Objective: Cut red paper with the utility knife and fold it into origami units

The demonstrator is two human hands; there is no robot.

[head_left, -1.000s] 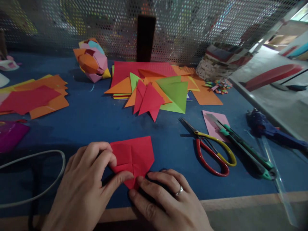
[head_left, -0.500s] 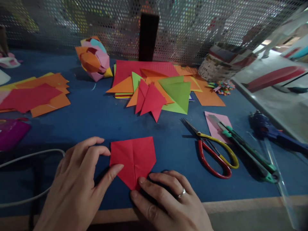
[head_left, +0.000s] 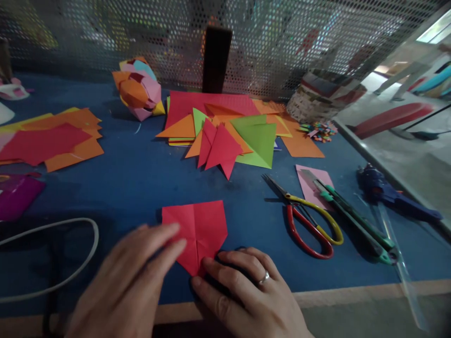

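A folded red sheet of paper [head_left: 204, 225] lies on the blue tabletop in front of me, with a crease down its middle and its point towards me. My right hand [head_left: 246, 291], with a ring on one finger, has its thumb and index finger at the lower tip of the paper, gripping it there. Over the paper's left side hovers my left hand [head_left: 130, 277], slightly blurred. Its thumb and index finger are stretched out and a little apart, with nothing between them. Part of the paper's left edge is hidden behind these fingers.
Scissors [head_left: 310, 220], a green cutter knife [head_left: 355, 220] and a blue glue gun [head_left: 394, 195] lie on the right. Behind are folded coloured papers [head_left: 225, 145], a paper ball [head_left: 139, 89] and a woven basket [head_left: 310, 96]. A white cable [head_left: 93, 249] loops at left.
My left hand has moved right and over the paper, its fingers leaving the left edge. My right hand stays at the lower tip. The view has shifted slightly.
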